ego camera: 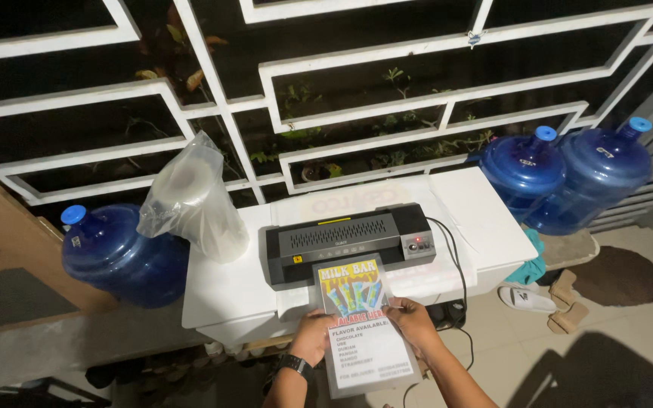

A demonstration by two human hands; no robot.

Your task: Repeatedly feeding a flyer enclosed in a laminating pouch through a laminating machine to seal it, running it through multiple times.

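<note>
The left hand (pixel 313 335) and the right hand (pixel 413 323) were clamped on the two long edges of a printed flyer in a clear pouch (pixel 364 332), one at nine o'clock of the sheet and one at three o'clock; holding it by both sides seemingly kept it flat and square to the black laminating machine (pixel 349 243). The flyer's top edge lay at the machine's front slot, at twelve o'clock from the hands, while its lower half hung past the edge of the white counter (pixel 493 227); whether the sheet was entering or leaving the slot could not be told. The machine sat near the counter's front edge, probably so the sheet had room to travel; its black cord (pixel 459 264) ran down at three o'clock. A bagged roll of clear film (pixel 194 196) stood at ten o'clock of the machine, within reach. Blue water jugs (pixel 564 177) stood at two o'clock beside the counter, and another blue jug (pixel 119 253) at nine o'clock; pale sandals (pixel 527 300) lay on the floor at four o'clock.
</note>
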